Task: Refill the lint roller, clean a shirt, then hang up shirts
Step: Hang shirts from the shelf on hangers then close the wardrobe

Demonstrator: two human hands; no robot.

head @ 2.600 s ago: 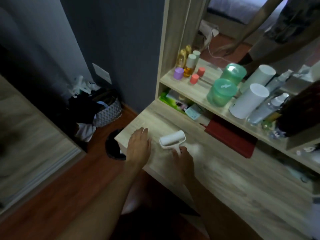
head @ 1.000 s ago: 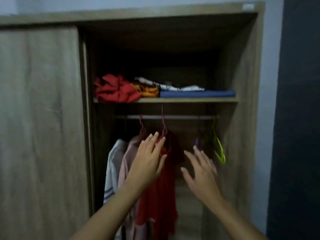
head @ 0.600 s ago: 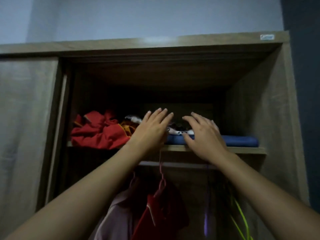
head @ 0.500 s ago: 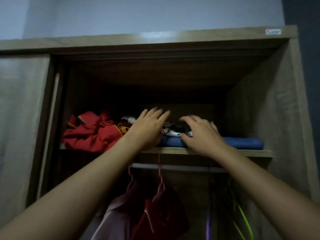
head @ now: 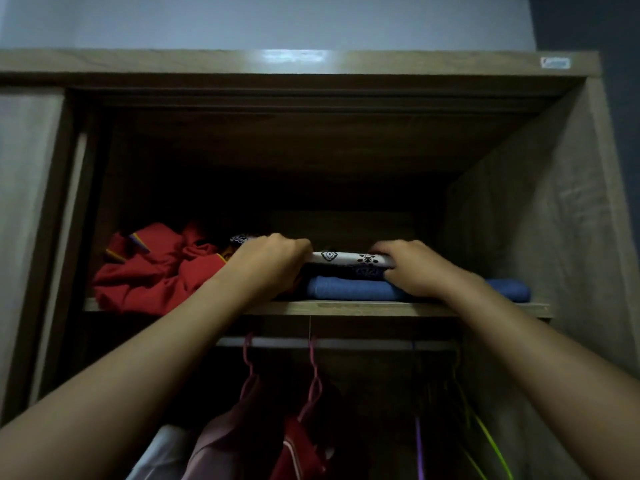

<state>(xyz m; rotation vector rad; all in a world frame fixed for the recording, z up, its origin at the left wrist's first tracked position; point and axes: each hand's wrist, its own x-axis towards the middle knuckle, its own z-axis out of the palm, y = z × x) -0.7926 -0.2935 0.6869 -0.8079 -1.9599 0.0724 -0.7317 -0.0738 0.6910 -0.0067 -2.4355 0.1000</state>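
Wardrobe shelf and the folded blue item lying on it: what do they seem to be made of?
The shelf looks like laminated board with a matte wood-grain print; its thin, flat front edge matches the wardrobe's side wall, though real wood cannot be ruled out. The folded blue item looks like soft matte woven or knit cloth, judging by its rounded fold; the dim light hides the weave.

Wooden wardrobe (head: 540, 237), its shelf (head: 346, 308), metal rail (head: 363, 344) (dim below), pale wall (head: 277, 19)
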